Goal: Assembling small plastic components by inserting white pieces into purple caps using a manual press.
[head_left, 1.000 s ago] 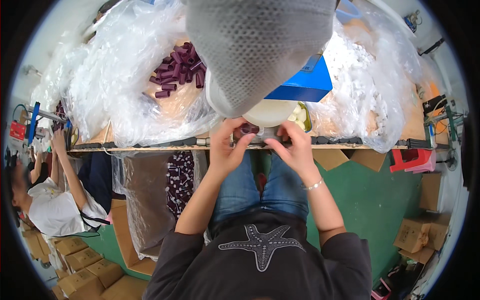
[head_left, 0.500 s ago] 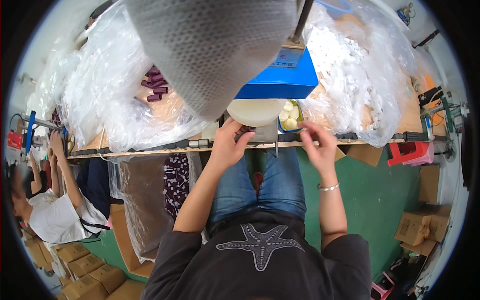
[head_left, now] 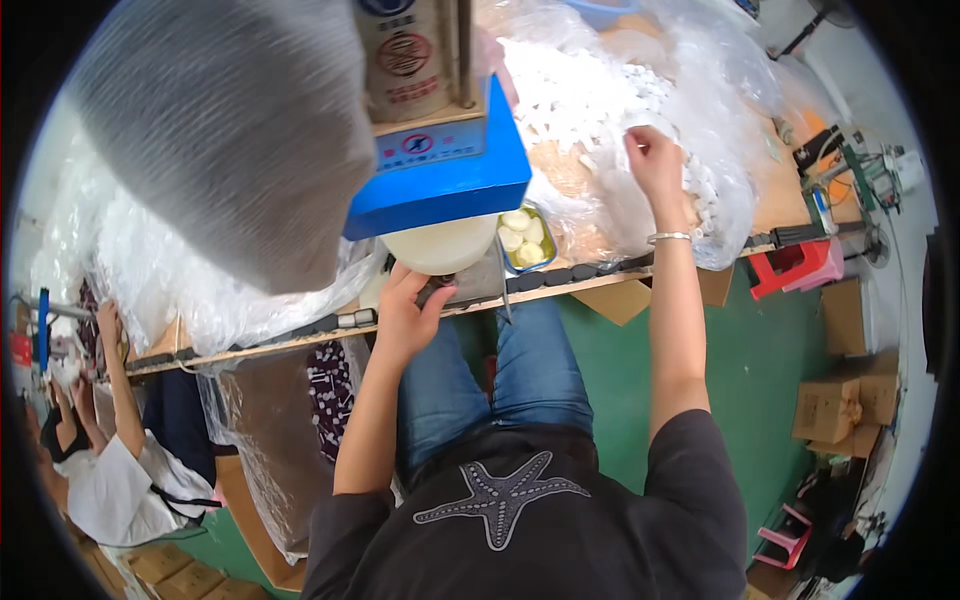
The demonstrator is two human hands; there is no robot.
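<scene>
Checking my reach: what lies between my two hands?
In the head view: grey plate, small tray of pale pieces, then clear plastic toward your right hand.

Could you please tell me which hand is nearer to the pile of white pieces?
The right hand: it is at the pile of white pieces, though whether it touches them is unclear. The left hand is farther, to the pile's left, by the blue machine.

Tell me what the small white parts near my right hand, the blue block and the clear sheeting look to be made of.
Small white parts: probably plastic, uniformly bright; too small to judge the finish.
Blue block: painted metal or plastic, fairly smooth; even colour and crisp edges leave it open.
Clear sheeting: likely thin plastic film, glossy, with see-through wrinkles and bright highlights.
</scene>
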